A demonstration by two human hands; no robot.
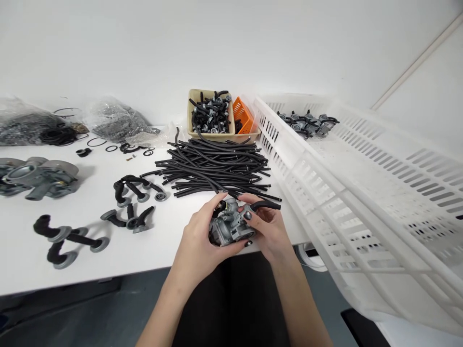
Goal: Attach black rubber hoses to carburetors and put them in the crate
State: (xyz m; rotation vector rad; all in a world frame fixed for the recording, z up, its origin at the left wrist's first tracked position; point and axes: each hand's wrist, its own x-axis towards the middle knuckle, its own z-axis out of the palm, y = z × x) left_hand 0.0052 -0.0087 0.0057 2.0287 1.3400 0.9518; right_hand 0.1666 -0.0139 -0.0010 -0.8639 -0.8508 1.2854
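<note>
A grey metal carburetor [227, 227] is held between both hands at the table's front edge. My left hand [197, 231] wraps round its left side, with the thumb along the bottom. My right hand [269, 229] grips the right side, its thumb on the top near a short black rubber hose [266, 205] that sticks out to the right. Fingers of both hands hide parts of the carburetor. Just beyond it lies a pile of black rubber hoses [220, 166].
Black elbow pieces with grey caps [133, 221] lie to the left, with more carburetors [39, 176] behind. A yellow bin [190, 113] and an orange basket [243, 115] stand at the back. On the right, a large white crate [314, 183] holds several carburetors. Plastic bags [115, 120] sit at the wall.
</note>
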